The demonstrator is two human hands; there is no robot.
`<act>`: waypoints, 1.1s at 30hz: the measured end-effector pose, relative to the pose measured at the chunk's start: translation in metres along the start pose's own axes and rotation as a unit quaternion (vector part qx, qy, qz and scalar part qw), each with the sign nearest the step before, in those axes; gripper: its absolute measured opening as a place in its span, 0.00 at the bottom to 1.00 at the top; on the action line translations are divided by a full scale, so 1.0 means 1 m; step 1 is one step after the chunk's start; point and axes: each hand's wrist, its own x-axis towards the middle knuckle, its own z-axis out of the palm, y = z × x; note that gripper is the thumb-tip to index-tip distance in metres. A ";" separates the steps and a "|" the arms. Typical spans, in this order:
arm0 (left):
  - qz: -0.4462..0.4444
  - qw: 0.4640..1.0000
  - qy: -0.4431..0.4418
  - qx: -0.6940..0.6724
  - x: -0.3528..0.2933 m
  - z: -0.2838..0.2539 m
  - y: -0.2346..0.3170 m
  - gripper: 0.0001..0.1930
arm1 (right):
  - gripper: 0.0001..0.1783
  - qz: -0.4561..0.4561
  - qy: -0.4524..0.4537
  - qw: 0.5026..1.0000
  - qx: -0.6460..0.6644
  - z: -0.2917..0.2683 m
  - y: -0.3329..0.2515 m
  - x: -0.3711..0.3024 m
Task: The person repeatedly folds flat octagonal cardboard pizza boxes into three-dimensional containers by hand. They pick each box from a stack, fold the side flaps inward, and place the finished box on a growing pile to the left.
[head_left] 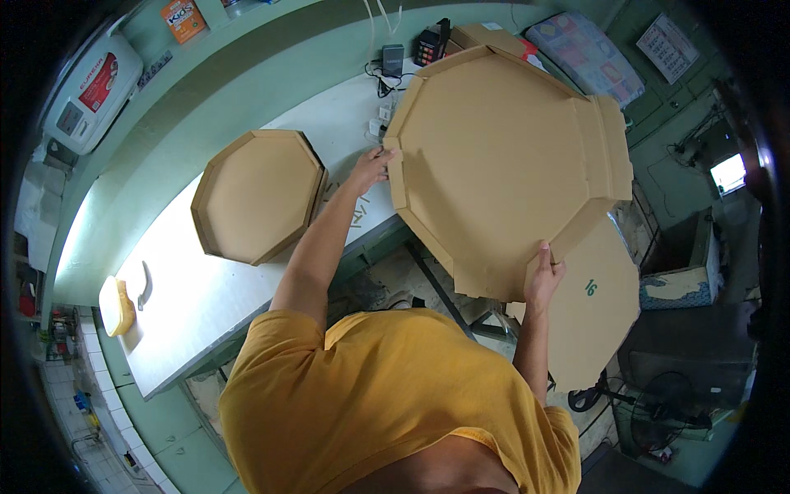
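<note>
A large octagonal brown cardboard box (494,156), shallow and with its inner side facing up, is held between my two hands above the table's right part. My left hand (372,170) pinches the folded rim at its left edge. At the near right edge, my right hand (544,278) grips it with the thumb on top; the fingers underneath are partly hidden. Side flaps stick out along the box's right side. Below it, to the right, lies an octagonal cardboard piece (588,329) with a green handwritten mark, partly covered by the box.
On the white table (206,305) sits a smaller octagonal cardboard box (259,193), with small cardboard scraps (359,216) beside it. A yellowish container (118,306) stands at the table's left end. A black adapter (393,61) with cables is at the back. A fan (671,412) stands lower right.
</note>
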 end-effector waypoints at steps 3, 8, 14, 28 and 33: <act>0.023 0.998 -0.053 0.002 0.000 -0.002 0.008 0.27 | 0.13 0.018 -0.027 0.999 -0.024 -0.007 -0.006 0.000; 0.032 0.995 -0.078 0.058 -0.006 -0.015 0.021 0.22 | 0.11 0.009 -0.013 0.999 -0.028 -0.013 -0.017 -0.004; 0.196 0.914 0.083 0.344 -0.014 -0.007 0.027 0.16 | 0.15 0.021 -0.027 0.999 -0.027 -0.004 -0.012 -0.016; 0.024 0.978 -0.084 -0.191 -0.006 -0.039 -0.019 0.17 | 0.14 0.117 0.000 0.989 0.089 -0.008 0.011 0.002; 0.003 0.977 0.002 0.212 0.007 -0.066 -0.037 0.21 | 0.14 0.086 0.103 0.988 0.079 -0.045 0.033 0.004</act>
